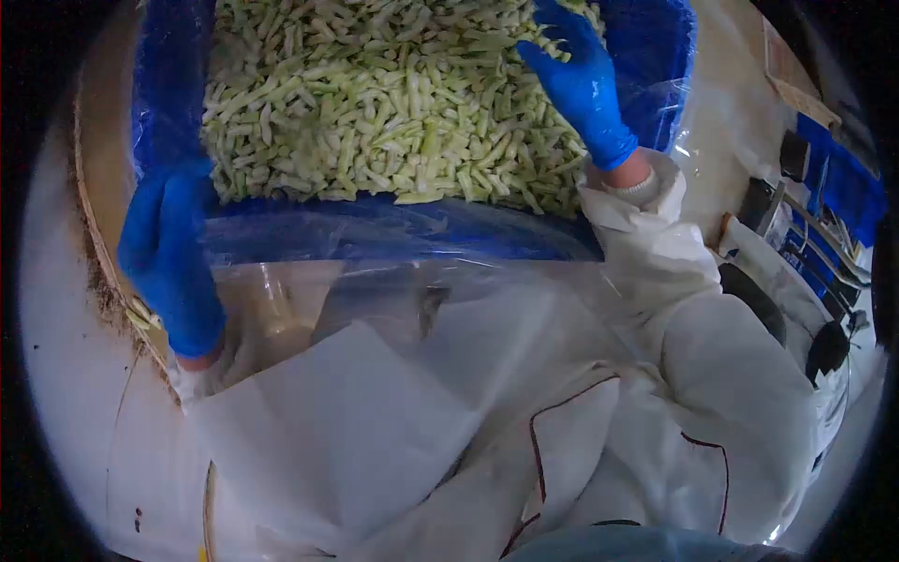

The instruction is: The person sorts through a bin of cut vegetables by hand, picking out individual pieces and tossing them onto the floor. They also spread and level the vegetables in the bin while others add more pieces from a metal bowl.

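Note:
A blue crate [173,80] lined with clear plastic film [403,239] stands before me, heaped with pale green cut beans [403,112] that look frosty. My right hand [582,89], in a blue glove, is over the right side of the heap with its fingers spread, holding nothing that shows. At the crate's near left corner, my left hand [173,258], also gloved in blue, has its fingers closed together on the film at the rim. Its fingertips are slightly blurred.
A few loose pieces [142,314] lie left of the crate, by the dirty edge of a pale surface. Metal frames [815,234] and blue items [852,192] stand at the right. White protective clothing [730,375] fills the lower view.

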### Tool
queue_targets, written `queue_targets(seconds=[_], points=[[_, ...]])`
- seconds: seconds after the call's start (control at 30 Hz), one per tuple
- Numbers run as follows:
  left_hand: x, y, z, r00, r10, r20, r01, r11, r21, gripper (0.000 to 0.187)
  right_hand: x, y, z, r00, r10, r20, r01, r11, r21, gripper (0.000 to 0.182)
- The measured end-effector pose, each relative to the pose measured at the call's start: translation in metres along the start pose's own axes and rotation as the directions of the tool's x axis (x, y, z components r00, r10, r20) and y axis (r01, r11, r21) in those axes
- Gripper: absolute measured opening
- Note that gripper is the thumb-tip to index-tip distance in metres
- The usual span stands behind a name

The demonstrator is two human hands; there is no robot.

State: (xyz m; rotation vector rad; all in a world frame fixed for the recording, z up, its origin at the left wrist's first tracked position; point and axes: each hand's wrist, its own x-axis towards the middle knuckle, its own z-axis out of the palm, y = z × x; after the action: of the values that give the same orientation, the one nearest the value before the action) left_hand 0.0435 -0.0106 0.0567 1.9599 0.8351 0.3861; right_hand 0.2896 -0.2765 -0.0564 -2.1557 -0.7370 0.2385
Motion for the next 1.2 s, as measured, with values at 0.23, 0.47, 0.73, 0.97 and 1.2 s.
queue_targets(seconds=[0.23, 0.47, 0.73, 0.97, 1.2], points=[[-0.068, -0.057, -0.089, 0.965, -0.260, -0.024, 0.258, 0.935, 0.242, 0.014, -0.049, -0.046, 0.086, 0.574, -0.566, 0.592, 0.623, 0.771, 0.133, 0.034], [-0.115, -0.156, -0.147, 0.846, -0.262, 0.464, -0.335, 0.416, 0.845, 0.012, 0.028, 0.020, 0.067, 0.561, -0.539, 0.629, 0.741, 0.665, -0.091, 0.042], [-0.129, -0.196, -0.164, 0.936, -0.328, 0.124, -0.028, 0.283, 0.959, 0.017, 0.034, 0.033, 0.041, 0.755, -0.322, 0.571, 0.442, 0.893, -0.080, 0.047], [-0.082, -0.093, -0.133, 0.937, -0.087, -0.339, 0.298, -0.308, 0.903, 0.030, 0.026, 0.020, 0.012, 0.903, -0.027, 0.430, 0.068, 0.994, -0.080, 0.029], [-0.008, 0.020, 0.068, 0.832, 0.380, 0.404, -0.519, 0.789, 0.328, 0.042, -0.011, -0.065, -0.002, 0.792, 0.140, 0.594, -0.412, 0.841, 0.351, 0.025]])
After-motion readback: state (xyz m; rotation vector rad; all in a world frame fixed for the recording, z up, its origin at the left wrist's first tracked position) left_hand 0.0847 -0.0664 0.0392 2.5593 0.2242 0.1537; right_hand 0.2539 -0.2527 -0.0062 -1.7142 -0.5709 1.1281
